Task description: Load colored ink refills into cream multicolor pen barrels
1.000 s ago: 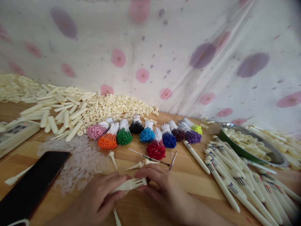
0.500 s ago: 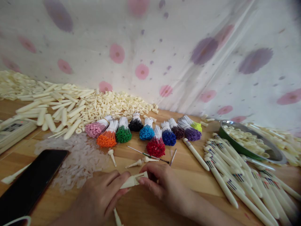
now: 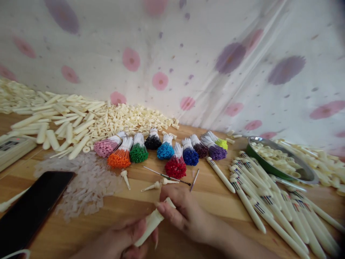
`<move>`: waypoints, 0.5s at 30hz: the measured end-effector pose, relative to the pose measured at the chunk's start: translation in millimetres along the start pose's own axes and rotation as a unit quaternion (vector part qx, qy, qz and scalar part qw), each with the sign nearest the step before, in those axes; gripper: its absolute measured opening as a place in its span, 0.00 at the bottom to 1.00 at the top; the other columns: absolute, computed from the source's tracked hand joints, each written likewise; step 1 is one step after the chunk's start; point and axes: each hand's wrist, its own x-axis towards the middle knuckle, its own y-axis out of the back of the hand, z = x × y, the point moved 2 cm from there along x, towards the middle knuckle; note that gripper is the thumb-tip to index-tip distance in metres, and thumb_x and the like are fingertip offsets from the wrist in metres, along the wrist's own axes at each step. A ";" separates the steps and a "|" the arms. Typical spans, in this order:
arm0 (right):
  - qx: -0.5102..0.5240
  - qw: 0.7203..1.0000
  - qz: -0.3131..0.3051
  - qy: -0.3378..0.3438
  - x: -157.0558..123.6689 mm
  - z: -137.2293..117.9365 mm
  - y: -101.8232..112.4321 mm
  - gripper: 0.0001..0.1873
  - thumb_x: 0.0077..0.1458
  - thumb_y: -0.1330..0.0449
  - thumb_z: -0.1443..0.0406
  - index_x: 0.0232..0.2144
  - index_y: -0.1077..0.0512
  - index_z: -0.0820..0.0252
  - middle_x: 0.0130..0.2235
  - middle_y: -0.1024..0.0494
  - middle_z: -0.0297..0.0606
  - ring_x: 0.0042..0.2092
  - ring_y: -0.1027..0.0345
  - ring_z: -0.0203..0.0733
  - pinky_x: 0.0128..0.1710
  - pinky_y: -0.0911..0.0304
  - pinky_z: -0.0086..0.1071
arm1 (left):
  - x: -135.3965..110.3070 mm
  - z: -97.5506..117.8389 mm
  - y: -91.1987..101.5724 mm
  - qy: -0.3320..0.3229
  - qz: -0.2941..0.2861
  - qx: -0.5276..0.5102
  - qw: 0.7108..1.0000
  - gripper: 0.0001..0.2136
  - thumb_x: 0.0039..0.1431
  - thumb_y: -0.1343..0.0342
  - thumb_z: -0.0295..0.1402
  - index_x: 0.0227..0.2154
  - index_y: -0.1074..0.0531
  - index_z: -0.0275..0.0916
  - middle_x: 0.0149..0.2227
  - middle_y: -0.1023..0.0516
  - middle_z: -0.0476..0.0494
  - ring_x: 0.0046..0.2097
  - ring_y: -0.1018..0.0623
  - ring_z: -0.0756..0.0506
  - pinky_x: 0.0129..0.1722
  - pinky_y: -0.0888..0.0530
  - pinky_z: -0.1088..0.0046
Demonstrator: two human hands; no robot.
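Observation:
My left hand (image 3: 126, 237) is closed round the lower end of a cream pen barrel (image 3: 151, 223), which tilts up to the right. My right hand (image 3: 183, 212) pinches the barrel's upper end between thumb and fingertips. Both hands are low at the table's front edge. Just beyond them lie a cream pen tip piece (image 3: 159, 184), a thin refill (image 3: 165, 176) and a second short refill (image 3: 194, 179). Behind those stand bundles of coloured refills, among them red (image 3: 175, 167), blue (image 3: 190, 155), green (image 3: 139, 152) and orange (image 3: 119, 158).
A row of finished cream pens (image 3: 266, 205) lies at right, beside a green metal bowl (image 3: 280, 162) of cream parts. Heaps of cream barrels (image 3: 59, 122) and small clips (image 3: 134, 120) lie at the back left. A black phone (image 3: 32, 207) and clear bits (image 3: 86, 183) are at left.
The pronged insert visible a second ago has gone into the barrel. Both hands drew back toward me, and the barrel tilted from nearly level to steeply slanted. The view shifted slightly right.

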 end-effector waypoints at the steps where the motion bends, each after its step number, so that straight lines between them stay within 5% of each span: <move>1: 0.007 1.000 -0.021 0.016 0.3 -0.6 3.6 0.13 0.61 0.53 0.58 0.27 0.39 0.58 0.26 0.36 0.32 0.28 0.42 0.34 0.28 0.46 0.26 | 0.0 0.9 -0.9 0.035 -0.034 -0.058 0.997 0.22 0.41 0.43 0.56 0.24 0.32 0.40 0.11 0.49 0.64 0.12 0.56 0.58 0.09 0.55 0.84; 7: 0.079 0.988 -0.122 0.062 1.5 -5.6 22.5 0.03 0.60 0.48 0.66 0.36 0.35 0.58 0.37 0.31 0.38 0.41 0.37 0.37 0.41 0.40 0.30 | -0.3 4.8 0.8 0.113 -0.100 -0.146 0.978 0.21 0.36 0.36 0.50 0.22 0.33 0.37 0.09 0.47 0.64 0.11 0.57 0.59 0.08 0.60 0.83; 15: -0.016 0.993 -0.114 0.006 -0.3 -6.8 21.0 0.06 0.59 0.46 0.62 0.37 0.34 0.59 0.35 0.30 0.36 0.35 0.36 0.36 0.34 0.40 0.27 | -2.2 1.8 1.4 0.083 -0.093 -0.149 0.981 0.19 0.40 0.37 0.50 0.22 0.31 0.38 0.10 0.46 0.63 0.12 0.56 0.59 0.09 0.57 0.84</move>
